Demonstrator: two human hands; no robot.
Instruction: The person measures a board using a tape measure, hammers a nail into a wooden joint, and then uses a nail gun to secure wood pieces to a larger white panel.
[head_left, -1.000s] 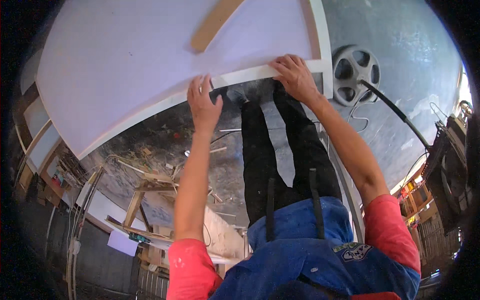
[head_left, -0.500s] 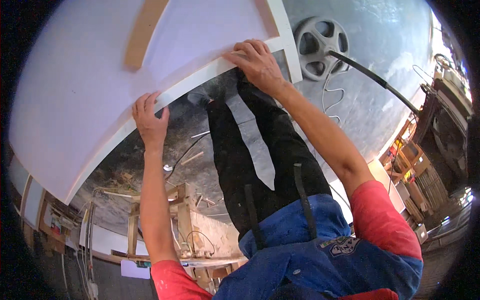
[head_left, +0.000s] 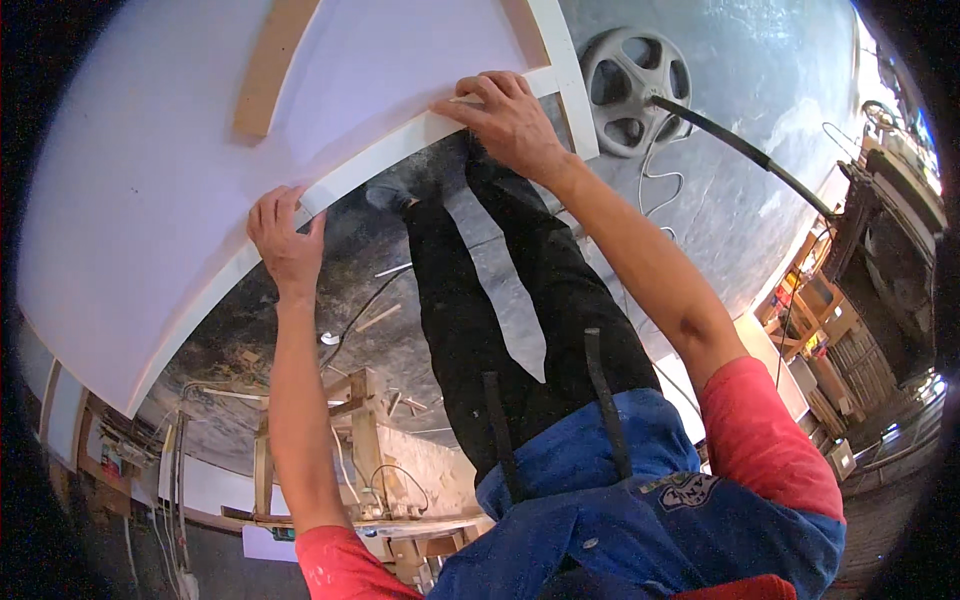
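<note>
A large white panel (head_left: 150,210) spreads across the upper left, with a narrow white strip (head_left: 375,163) along its near edge. My left hand (head_left: 284,243) wraps over this strip, fingers on the panel side and thumb on the near side. Farther right, close to the corner, my right hand (head_left: 510,125) grips the same edge with bent fingers. A bare wooden piece (head_left: 272,75) lies on the panel's face beyond my hands. The undersides of my fingers are partly hidden.
A grey spoked round base (head_left: 637,90) with a dark pole (head_left: 725,137) stands right of the panel's corner. A cord and wood scraps (head_left: 378,318) lie on the floor. Near my left forearm is a wooden stand (head_left: 362,415); cluttered shelving lines the right.
Both hands have shifted slightly left, the left hand a little more, and keep hold of the panel's edge. The whole view has moved a little too.
</note>
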